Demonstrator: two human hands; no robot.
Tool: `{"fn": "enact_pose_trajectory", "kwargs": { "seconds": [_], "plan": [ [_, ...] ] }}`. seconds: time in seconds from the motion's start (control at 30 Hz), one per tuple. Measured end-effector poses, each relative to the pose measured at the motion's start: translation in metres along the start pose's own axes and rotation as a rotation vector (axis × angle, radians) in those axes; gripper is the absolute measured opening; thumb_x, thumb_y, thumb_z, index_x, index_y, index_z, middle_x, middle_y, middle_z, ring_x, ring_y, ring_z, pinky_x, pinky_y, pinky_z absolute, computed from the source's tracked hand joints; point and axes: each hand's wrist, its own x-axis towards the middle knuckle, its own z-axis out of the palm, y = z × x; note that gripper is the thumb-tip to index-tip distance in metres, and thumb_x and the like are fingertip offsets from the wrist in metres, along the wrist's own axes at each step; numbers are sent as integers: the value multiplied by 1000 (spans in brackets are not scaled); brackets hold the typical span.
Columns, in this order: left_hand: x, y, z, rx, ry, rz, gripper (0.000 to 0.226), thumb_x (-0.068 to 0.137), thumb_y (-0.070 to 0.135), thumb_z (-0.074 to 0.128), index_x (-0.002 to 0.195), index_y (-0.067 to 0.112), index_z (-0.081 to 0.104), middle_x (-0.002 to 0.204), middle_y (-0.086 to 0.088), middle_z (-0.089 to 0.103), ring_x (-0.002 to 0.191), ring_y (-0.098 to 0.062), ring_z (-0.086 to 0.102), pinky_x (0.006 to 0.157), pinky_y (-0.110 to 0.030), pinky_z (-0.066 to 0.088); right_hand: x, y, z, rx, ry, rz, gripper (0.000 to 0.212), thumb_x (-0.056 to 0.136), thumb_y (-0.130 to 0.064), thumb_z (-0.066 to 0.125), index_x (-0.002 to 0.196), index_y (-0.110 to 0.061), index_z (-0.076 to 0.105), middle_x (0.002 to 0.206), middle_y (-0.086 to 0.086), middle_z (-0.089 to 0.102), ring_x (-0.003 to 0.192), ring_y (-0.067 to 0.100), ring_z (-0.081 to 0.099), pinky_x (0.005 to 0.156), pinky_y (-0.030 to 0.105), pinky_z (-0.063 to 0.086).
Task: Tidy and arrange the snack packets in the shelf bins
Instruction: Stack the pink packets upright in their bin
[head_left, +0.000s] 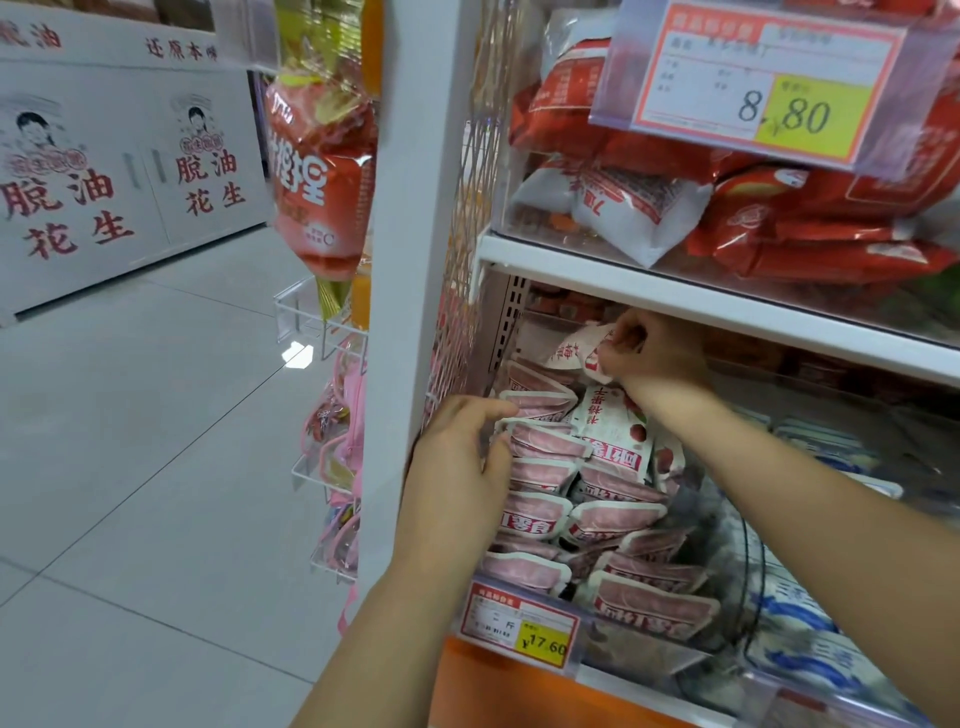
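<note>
A clear shelf bin (639, 657) holds several small pink and white snack packets (613, 519) in rough rows. My left hand (462, 462) reaches in at the bin's left side, thumb and fingers curled round the edge of a pink packet (540, 405) in the left row. My right hand (649, 348) is at the back of the bin, just under the upper shelf, and pinches a white packet with red characters (576, 348) that is lifted above the pile. Another white packet (613, 426) lies face up in the middle of the bin.
The white upper shelf (675, 296) sits close over my right hand and carries red and white bags (649, 208) behind a price tag (769, 78). A yellow price label (519, 621) fronts the bin. Blue and white packets (805, 623) fill the bin to the right. A wire mesh panel (467, 260) and a hanging rack (337, 467) stand on the left.
</note>
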Motion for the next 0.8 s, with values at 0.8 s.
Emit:
{"fn": "enact_pose_trajectory", "kwargs": {
  "seconds": [0.8],
  "plan": [
    [0,-6,5,-34,38,36,28,88,6,59,101,30,64,100,15,55,89,6,51,73,-3,38,38,-7,50,-117,-577,-170,47,88,10,37,126,-6,59,131,9,58,124,22,51,100,25,37]
  ]
}}
